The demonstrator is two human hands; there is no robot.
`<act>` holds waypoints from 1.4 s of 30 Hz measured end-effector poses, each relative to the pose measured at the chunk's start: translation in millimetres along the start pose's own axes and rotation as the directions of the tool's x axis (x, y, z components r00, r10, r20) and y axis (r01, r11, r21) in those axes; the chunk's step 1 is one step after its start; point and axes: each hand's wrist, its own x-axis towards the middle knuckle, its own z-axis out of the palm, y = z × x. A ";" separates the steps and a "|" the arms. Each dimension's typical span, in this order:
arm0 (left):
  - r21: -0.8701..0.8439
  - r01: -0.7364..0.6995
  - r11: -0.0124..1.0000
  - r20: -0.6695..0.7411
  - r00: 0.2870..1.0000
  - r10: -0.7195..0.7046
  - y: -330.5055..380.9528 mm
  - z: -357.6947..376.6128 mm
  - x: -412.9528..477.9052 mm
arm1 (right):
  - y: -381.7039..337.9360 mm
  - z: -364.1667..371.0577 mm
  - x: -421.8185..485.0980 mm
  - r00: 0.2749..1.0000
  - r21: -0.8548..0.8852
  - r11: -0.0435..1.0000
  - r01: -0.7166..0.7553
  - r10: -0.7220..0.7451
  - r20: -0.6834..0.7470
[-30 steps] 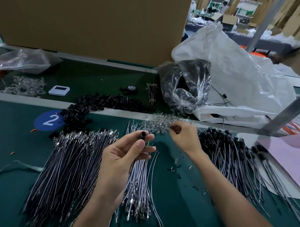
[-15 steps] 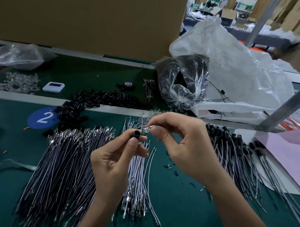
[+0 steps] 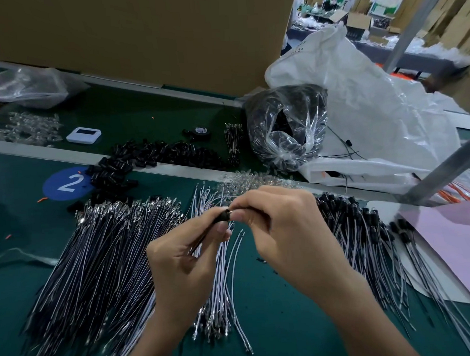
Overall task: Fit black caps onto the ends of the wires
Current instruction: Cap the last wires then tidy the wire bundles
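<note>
My left hand (image 3: 186, 256) pinches a black cap (image 3: 224, 215) with a wire trailing down from it, held above the green mat. My right hand (image 3: 281, 226) meets it from the right, its fingertips pinching a small part pressed against the cap's open end; the part itself is hidden by my fingers. Below lie a big pile of uncapped wires (image 3: 98, 262) at the left and a smaller white bundle (image 3: 221, 284) in the middle. Capped wires (image 3: 363, 234) are heaped at the right. Loose black caps (image 3: 148, 159) lie beyond.
A heap of clear small parts (image 3: 244, 181) lies just behind my hands. A plastic bag of black parts (image 3: 288, 128), a large white bag (image 3: 372, 98), a cardboard wall (image 3: 143, 34), a white timer (image 3: 83, 134), a tape roll (image 3: 200, 132) and pink paper (image 3: 449, 239) surround the mat.
My right hand came back from the clear parts heap with a small part and closed in on the cap in my left hand; the two now touch.
</note>
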 end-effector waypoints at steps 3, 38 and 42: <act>0.108 -0.074 0.991 0.023 0.997 0.072 2.6 0.6 0.3 | 2.0 -4.2 3.4 0.996 -0.024 0.999 -0.032 0.034 0.086; 0.101 -0.112 0.989 0.305 0.949 0.076 13.1 11.6 18.7 | 49.0 -7.4 -3.0 0.958 0.610 0.739 -0.286 0.202 0.204; 0.061 -0.060 0.996 0.319 0.947 0.038 10.2 14.2 16.6 | 53.3 -5.5 -6.5 0.955 0.641 0.708 -0.295 0.198 0.221</act>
